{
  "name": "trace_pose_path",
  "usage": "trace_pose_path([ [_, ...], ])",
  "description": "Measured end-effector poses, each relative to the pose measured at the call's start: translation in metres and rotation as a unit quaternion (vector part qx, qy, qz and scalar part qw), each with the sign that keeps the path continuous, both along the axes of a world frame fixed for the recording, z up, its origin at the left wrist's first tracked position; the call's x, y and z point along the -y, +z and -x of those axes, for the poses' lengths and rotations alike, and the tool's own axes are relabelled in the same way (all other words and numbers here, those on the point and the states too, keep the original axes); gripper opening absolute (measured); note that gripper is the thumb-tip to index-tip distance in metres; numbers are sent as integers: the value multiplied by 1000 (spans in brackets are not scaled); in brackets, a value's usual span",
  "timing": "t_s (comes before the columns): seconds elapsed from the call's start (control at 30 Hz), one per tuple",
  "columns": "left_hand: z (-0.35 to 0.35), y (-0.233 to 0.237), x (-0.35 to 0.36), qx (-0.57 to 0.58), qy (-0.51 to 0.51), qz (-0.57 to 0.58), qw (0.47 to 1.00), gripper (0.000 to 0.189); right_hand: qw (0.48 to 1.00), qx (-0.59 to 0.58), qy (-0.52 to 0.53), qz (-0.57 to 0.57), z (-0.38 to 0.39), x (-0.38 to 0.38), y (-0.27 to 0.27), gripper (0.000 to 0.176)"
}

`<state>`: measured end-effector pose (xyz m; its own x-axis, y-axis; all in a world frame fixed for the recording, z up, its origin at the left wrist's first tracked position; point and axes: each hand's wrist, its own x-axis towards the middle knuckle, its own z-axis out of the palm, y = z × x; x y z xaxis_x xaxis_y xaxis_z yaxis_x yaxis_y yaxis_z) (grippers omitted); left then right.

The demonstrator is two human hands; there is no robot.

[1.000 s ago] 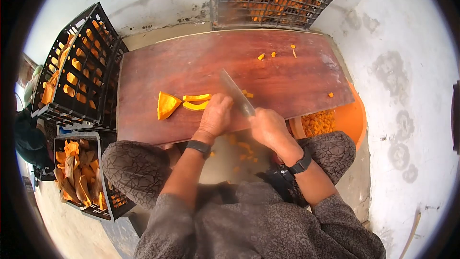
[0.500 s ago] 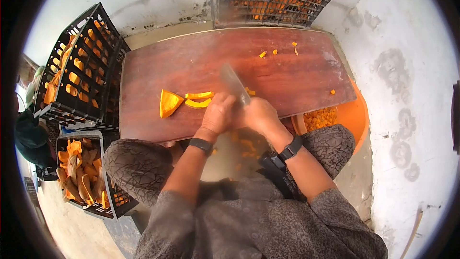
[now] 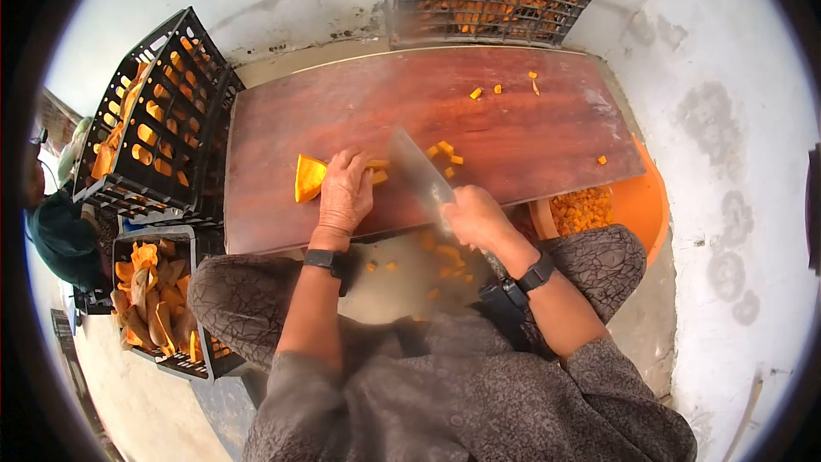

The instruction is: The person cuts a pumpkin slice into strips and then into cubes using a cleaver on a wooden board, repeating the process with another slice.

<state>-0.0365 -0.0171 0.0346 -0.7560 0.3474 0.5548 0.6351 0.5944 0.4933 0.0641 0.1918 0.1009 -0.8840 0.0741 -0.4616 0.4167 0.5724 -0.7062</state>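
Observation:
My right hand (image 3: 479, 218) grips a broad-bladed kitchen knife (image 3: 421, 169), its blade slanting up and left over the board. My left hand (image 3: 347, 190) is curled down over pumpkin strips (image 3: 378, 176), whose right ends stick out toward the blade. Just left of its fingers lies a larger pumpkin wedge (image 3: 310, 178). Several small pumpkin cubes (image 3: 445, 149) are to the right of the knife. All of this rests on a reddish-brown wooden board (image 3: 291, 120).
An orange tub (image 3: 654, 205) holding diced pumpkin (image 3: 581, 210) stands under the board's right end. Black crates with pumpkin pieces stand at the left (image 3: 162, 133) and back (image 3: 496, 0); a lower crate (image 3: 201, 265) is near my left knee. Another person (image 3: 64, 235) is at far left.
My left hand has moved left, away from my right hand, onto the pumpkin strips. Cut cubes now show right of the blade. The knife stays in my right hand.

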Motion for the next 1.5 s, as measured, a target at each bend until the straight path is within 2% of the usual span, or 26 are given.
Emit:
trace_pose_path([
  [0.1, -4, 5, 12, -21, -6, 18, 1000, 24, 1000, 20, -17, -9, 2, -8, 9, 28],
  [0.17, -6, 8, 17, -28, -37, 49, 998, 27, 992, -46, -46, -111, 8, -25, -12, 27],
  [0.27, -5, -4, 18, 14, -48, 93, 994, 27, 978, -99, -56, -174, 10, -40, -23, 26],
  [0.37, -7, -11, 19, -3, -26, 105, 994, 30, 987, -22, -102, -119, 10, -30, 8, 26],
  [0.4, -9, -8, 17, -3, -26, 105, 994, 30, 988, 26, -118, -95, 9, -28, 12, 24],
  [0.43, -12, -4, 15, 12, -5, 112, 994, 29, 988, 27, -118, -95, 7, -28, 4, 24],
  [0.5, -15, -3, 11, 25, 17, 119, 992, 28, 975, -92, -70, -191, 3, -29, -13, 24],
  [0.6, -15, -11, 8, 35, 39, 139, 989, 32, 969, -91, -54, -225, 3, -28, -15, 24],
  [0.63, -15, -11, 7, 6, 32, 126, 991, 33, 969, -91, -54, -225, 2, -28, -18, 24],
  [0.7, -16, -13, 3, -22, 24, 113, 993, 33, 947, -173, -34, -268, 0, -29, -24, 28],
  [0.77, -18, -15, -6, 21, -11, 119, 993, 37, 948, -165, -34, -269, -1, -28, -25, 27],
  [0.93, -21, -26, -37, 15, -37, 118, 992, 38, 951, -139, -40, -272, -2, -24, -19, 20],
  [1.03, -24, -27, -50, 46, -72, 118, 989, 37, 946, -167, -42, -273, -6, -25, -20, 20],
  [1.13, -24, -25, -54, 53, -70, 89, 992, 36, 946, -187, -32, -263, -10, -24, -9, 20],
  [1.2, -26, -23, -48, 72, -79, 17, 994, 32, 952, -182, -27, -244, -13, -22, 0, 25],
  [1.43, -20, -29, -45, 79, -88, 10, 993, 27, 946, -195, 5, -258, -23, -13, 19, 20],
  [1.5, -17, -32, -47, 70, -97, -10, 993, 25, 951, -175, 23, -252, -23, -10, 22, 28],
])
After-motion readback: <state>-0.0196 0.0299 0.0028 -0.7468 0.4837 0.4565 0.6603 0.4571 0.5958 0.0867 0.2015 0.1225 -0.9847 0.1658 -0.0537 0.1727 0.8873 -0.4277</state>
